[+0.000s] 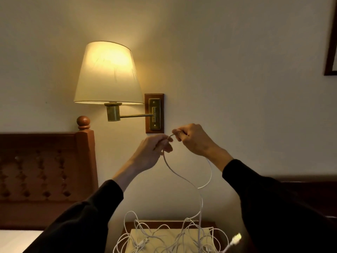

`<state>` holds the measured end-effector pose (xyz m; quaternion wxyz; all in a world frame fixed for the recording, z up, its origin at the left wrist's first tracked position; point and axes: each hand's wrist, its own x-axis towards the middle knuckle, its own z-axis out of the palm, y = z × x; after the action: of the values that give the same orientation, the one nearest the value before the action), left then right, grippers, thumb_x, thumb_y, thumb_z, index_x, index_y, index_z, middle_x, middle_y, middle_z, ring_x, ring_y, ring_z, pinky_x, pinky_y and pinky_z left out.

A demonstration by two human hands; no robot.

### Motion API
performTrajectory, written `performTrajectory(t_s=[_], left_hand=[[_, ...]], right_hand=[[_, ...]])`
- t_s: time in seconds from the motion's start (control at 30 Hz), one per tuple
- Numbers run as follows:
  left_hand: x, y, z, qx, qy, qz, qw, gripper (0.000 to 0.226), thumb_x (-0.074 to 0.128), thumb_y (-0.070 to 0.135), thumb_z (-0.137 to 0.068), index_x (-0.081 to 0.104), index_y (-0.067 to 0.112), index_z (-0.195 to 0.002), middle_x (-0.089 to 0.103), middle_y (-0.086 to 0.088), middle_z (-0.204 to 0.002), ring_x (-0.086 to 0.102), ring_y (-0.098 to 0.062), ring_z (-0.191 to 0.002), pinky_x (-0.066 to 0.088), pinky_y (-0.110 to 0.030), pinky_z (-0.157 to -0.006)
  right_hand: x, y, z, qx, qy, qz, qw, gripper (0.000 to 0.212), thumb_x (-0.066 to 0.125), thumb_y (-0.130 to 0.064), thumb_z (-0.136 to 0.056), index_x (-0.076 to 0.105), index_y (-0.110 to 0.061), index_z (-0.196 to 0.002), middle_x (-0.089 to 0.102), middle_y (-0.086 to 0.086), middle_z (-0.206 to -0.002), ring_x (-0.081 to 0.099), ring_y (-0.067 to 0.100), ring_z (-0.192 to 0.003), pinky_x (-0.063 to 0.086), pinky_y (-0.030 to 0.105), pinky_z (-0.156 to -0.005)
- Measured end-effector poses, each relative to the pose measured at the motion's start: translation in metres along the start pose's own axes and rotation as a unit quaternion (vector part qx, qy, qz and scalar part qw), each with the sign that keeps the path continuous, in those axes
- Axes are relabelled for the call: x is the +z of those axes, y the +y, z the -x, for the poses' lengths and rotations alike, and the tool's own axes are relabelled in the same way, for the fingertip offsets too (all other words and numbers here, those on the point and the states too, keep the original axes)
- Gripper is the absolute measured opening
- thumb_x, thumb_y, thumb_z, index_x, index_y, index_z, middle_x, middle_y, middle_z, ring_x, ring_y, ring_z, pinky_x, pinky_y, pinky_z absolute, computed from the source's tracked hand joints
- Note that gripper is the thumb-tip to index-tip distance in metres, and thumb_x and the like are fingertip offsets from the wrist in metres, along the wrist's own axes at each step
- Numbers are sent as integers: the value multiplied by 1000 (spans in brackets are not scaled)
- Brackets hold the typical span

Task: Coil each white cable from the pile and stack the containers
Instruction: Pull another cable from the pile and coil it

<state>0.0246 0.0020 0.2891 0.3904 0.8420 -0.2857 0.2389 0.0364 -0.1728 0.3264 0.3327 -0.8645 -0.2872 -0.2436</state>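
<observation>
White cable [184,178]: raised in front of the wall, pinched at its upper end by both hands, hanging down in a loop to the pile below.
Headboard [45,170]: carved reddish wood, far left, topped by a round knob on its post.
Wall lamp [107,73]: lit, cream shade, brass arm hinged to a wooden wall plate.
Left hand [155,148]: fingers curled round the cable, just below and left of the right hand; black sleeve behind the wrist.
Right hand [193,139]: fingertips pinching the cable end, knuckles toward the camera, nearly touching the left hand.
Cable pile [164,238]: tangled white loops lying on a pale flat container [135,241] on the bedside table, bottom centre.
Connector [236,238]: bright white plug at the pile's right edge.
Picture frame [331,42]: dark, cut off at upper right.
</observation>
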Motion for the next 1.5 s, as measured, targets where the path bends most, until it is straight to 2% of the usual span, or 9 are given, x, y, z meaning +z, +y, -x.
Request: performTrajectory(t_s=[0.2, 0.43, 0.6, 0.7, 0.8, 1.03, 1.17, 1.37, 1.5], left_hand=[[-13, -3, -6, 112, 191, -132, 966, 17, 47, 8, -100, 64, 12, -97, 60, 10, -84, 54, 10, -69, 40, -2, -66], [-61, -30, -4, -90, 373, -76, 920, 20, 44, 12, -101, 64, 17, -102, 62, 5, -98, 56, -8, -90, 40, -22, -78], [-55, -49, 1, -172, 211, -43, 961, 24, 42, 7, -99, 63, 18, -96, 60, -1, -90, 55, -16, -80, 44, -30, -68], [-45, -58, 10, -288, -5, -69, 955, 39, 44, -4, -95, 56, 12, -128, 57, -11, -124, 54, -24, -112, 45, -34, -94], [-39, -41, 13, -256, -28, -66, 964, 67, 45, -12, -88, 34, 16, -148, 34, -6, -153, 34, -18, -138, 38, -33, -107], [14, 14, 2, -180, -73, 68, 979, 27, 41, 21, -103, 50, 9, -126, 61, -5, -96, 60, -15, -78, 51, -27, -64], [18, 6, 0, -132, 97, 58, 985, 27, 39, 20, -102, 59, 18, -83, 50, 4, -68, 44, -11, -56, 35, -25, -51], [-11, 27, -24, -53, 318, -1, 947, 26, 43, 16, -101, 67, 15, -91, 63, 8, -92, 53, 2, -81, 35, -6, -65], [-58, -12, -27, -125, 449, 51, 883, 30, 39, 21, -92, 62, 34, -78, 59, 6, -82, 57, -18, -80, 51, -38, -73]], right_hand=[[5, 19, 21, 38, 21, -103, 994, 45, 43, -35, -103, 56, -18, -63, 48, -10, -53, 42, 8, -52, 37, 26, -58], [5, 79, 57, 114, 37, -165, 979, 44, 48, -34, -102, 46, -16, -61, 34, -8, -50, 30, 7, -47, 24, 25, -51], [-11, 76, 42, 83, 97, -143, 981, 44, 47, -32, -102, 43, -15, -62, 31, -12, -49, 27, 5, -45, 24, 20, -48], [-19, 55, 19, 42, 106, -84, 990, 45, 49, -31, -101, 43, -14, -60, 34, -11, -47, 30, 5, -43, 26, 19, -48], [-20, 43, 2, 16, 88, -42, 995, 45, 50, -30, -101, 46, -14, -59, 38, -9, -48, 35, 5, -43, 28, 19, -49], [4, 22, -7, 7, 50, -17, 999, 41, 45, -32, -103, 52, -21, -64, 48, -7, -57, 42, 4, -52, 33, 19, -55], [7, 32, 8, 47, 34, -90, 994, 44, 41, -35, -104, 55, -17, -66, 45, -7, -55, 39, 1, -45, 32, 16, -51], [47, 54, 49, 101, 16, -307, 946, 42, 38, -33, -105, 47, -15, -68, 32, -2, -53, 26, 7, -42, 22, 18, -41], [65, 98, 90, 153, -33, -269, 950, 39, 35, -35, -105, 44, -17, -72, 36, -3, -56, 30, 8, -48, 27, 24, -50]])
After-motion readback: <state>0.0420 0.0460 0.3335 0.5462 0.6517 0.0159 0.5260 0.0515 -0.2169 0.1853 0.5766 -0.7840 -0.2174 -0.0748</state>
